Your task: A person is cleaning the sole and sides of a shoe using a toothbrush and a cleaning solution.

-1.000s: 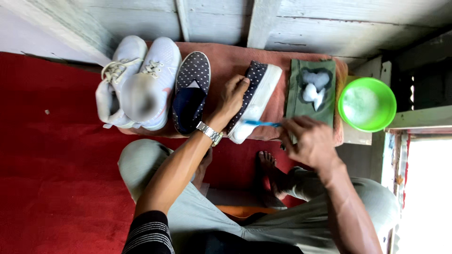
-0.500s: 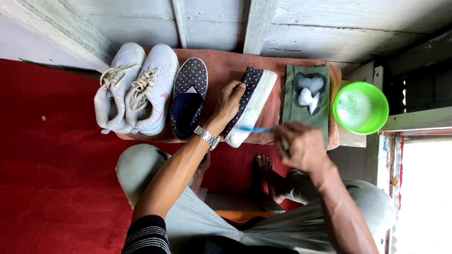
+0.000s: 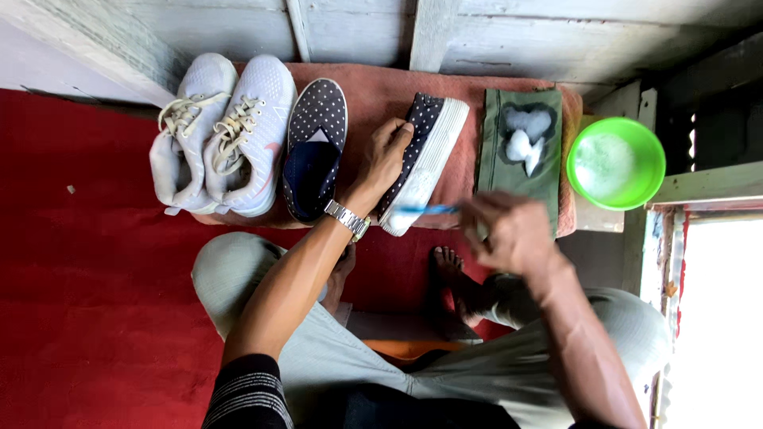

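The fingers of the left hand (image 3: 389,155) are clamped on the tilted polka-dot shoe (image 3: 425,163), held on edge on the reddish towel (image 3: 381,91). The right hand (image 3: 513,230) grips a blue toothbrush (image 3: 425,210), its bristles at the white sole's toe. Since the earlier frames the brush has stayed against the sole, shifting only slightly, so scrubbing appears under way. At three o'clock sits the green bowl (image 3: 616,163); at nine, the white sneakers (image 3: 218,131).

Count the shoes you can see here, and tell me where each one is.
4: two white lace-up sneakers side by side at far left, a dotted slip-on beside them, and its mate tilted in the left hand.
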